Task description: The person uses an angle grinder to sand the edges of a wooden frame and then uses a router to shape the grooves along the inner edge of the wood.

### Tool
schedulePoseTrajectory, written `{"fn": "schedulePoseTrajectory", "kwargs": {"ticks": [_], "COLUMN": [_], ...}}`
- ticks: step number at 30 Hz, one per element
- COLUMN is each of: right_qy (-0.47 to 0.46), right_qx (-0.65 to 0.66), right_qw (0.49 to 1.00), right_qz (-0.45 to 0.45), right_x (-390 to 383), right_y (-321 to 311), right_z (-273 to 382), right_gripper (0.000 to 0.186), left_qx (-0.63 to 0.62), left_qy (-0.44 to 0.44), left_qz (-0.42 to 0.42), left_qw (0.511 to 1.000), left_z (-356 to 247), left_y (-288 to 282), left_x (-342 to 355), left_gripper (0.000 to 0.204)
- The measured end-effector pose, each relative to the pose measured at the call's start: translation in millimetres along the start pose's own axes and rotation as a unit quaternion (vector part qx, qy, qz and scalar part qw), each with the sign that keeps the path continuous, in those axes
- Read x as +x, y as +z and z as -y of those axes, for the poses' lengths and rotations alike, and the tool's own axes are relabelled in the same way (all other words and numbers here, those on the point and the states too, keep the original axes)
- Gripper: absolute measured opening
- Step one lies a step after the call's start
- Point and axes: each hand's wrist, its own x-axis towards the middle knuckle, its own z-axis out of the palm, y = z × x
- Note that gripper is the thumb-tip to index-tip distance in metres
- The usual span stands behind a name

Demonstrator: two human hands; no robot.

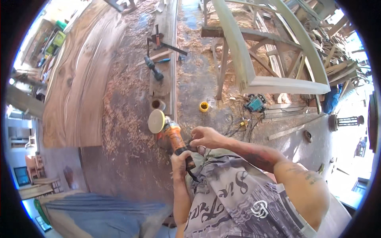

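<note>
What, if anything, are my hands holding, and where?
The left hand holds the orange power tool by its black rear; whether the right hand grips anything is unclear.

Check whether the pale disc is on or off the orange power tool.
On: the pale disc sits at the head of the orange power tool, which the left hand grips.

The person's left hand [180, 160] grips the rear of an orange-and-black grinder [174, 135], its pale yellow disc [156, 121] facing up and away to the left. The right hand [208, 137] curls just beside the tool's body — whether it touches is unclear. Ahead of the hands stand a yellow container [204, 106] and a brown cup [158, 104]; beyond the cup lies a drill [154, 68]. A wide wooden slab [81, 79] stretches to their left, a pale wooden frame [289, 86] to their right.
</note>
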Motion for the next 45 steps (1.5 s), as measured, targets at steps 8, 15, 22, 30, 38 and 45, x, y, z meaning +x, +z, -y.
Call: {"fn": "schedulePoseTrajectory", "kwargs": {"ticks": [8,15,22,30,38,45], "right_qy": [-0.026,0.070,0.211,0.312,0.302,0.304], "right_qx": [-0.298,-0.275,-0.223,-0.215,-0.208,-0.195], "right_qw": [0.774,0.780,0.771,0.744,0.761,0.763], "right_qz": [-0.558,-0.557,-0.559,-0.551,-0.534,-0.536], "right_x": [19,70,63,64,56,49], "right_y": [-202,-274,-272,-285,-283,-279], "right_z": [12,-19,-1,-17,-19,-22], "right_gripper": [0.049,0.076,0.081,0.089,0.090,0.093], "left_qx": [-0.094,-0.129,-0.120,-0.101,-0.042,0.109], "left_qy": [-0.030,-0.095,-0.071,-0.026,0.004,-0.136], "left_qz": [0.043,-0.112,-0.246,-0.345,-0.333,-0.278], "left_qw": [0.994,0.981,0.959,0.933,0.942,0.945], "left_z": [-56,-43,-51,-36,23,31], "left_y": [11,61,100,53,47,33], "left_x": [176,380,584,728,761,769], "left_gripper": [0.016,0.020,0.042,0.038,0.040,0.063]}}
